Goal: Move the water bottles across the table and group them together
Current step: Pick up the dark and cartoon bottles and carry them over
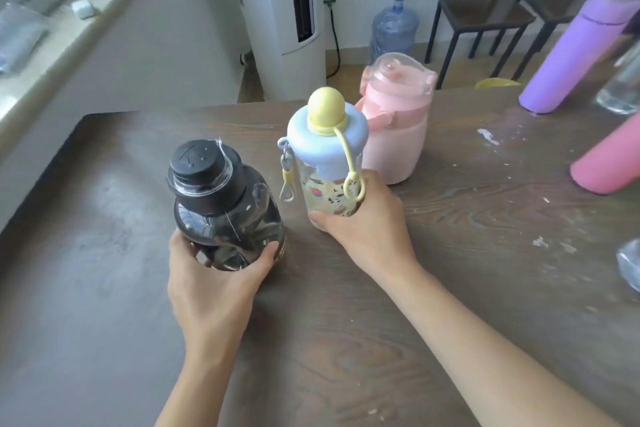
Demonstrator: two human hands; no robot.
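My left hand point(214, 282) grips the base of a clear bottle with a black cap point(221, 204) at the table's centre left. My right hand point(367, 229) holds a clear cartoon-printed bottle with a blue lid and yellow knob point(329, 156) just to its right. Directly behind that stands a pale pink bottle with a clear flip lid point(396, 128). On the right side are a purple flask point(578, 52), a pink flask point(609, 163) cut off by the frame edge, and a clear glass bottle point(621, 87).
The dark wooden table point(450, 253) has white flecks on its right half. A clear object point(628, 263) pokes in at the right edge. Beyond the table stand a white tower appliance point(287, 10), a large water jug point(393, 24) and dark chairs point(485, 14).
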